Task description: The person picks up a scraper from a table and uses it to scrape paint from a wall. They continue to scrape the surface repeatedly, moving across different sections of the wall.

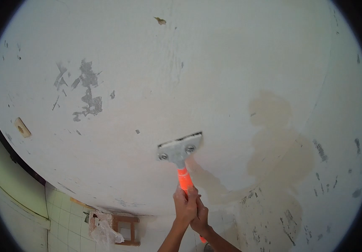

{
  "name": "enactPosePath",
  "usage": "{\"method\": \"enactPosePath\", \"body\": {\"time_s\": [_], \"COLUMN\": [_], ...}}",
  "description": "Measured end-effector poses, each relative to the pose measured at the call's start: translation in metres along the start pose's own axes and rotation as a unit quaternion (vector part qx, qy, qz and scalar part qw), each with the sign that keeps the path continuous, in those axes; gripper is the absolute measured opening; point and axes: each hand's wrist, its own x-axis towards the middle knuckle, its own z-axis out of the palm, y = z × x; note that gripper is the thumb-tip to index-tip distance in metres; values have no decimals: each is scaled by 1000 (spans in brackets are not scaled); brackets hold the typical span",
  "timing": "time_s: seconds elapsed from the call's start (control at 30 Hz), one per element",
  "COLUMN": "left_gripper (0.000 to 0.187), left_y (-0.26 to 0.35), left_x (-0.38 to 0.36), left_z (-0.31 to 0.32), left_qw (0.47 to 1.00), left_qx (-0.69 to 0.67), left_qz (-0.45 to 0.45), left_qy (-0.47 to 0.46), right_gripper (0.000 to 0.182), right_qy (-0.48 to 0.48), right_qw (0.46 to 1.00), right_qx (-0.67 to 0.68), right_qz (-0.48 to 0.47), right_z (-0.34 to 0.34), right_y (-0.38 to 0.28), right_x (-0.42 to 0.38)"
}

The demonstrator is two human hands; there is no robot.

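Both my hands are wrapped around the bright orange handle of a wide wall scraper. My left hand grips higher, just below the grey metal head, and my right hand closes on the handle lower and slightly to the right. Two screws show on the scraper's head, and its dark-edged blade overlaps the off-white wall, tilted up to the right. The handle's orange end pokes out below my hands. Much of its middle is hidden by my fingers.
Grey bare patches mark the wall at upper left, with more dark scrapes at lower right. A switch or socket plate sits at far left beside a dark-framed doorway. Below stands a brown stool with a plastic bag near it.
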Motion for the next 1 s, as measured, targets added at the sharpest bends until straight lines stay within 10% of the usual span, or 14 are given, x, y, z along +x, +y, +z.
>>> {"method": "enactPosePath", "body": {"time_s": [1.0], "left_gripper": [39], "left_y": [37], "left_x": [1], "left_z": [23], "left_qw": [1000], "left_qx": [11], "left_qz": [1], "left_qy": [-8], "right_gripper": [61], "right_qy": [22], "right_qw": [1000], "right_qx": [11], "right_qz": [-16], "right_z": [-18], "right_y": [-34], "right_x": [16]}}
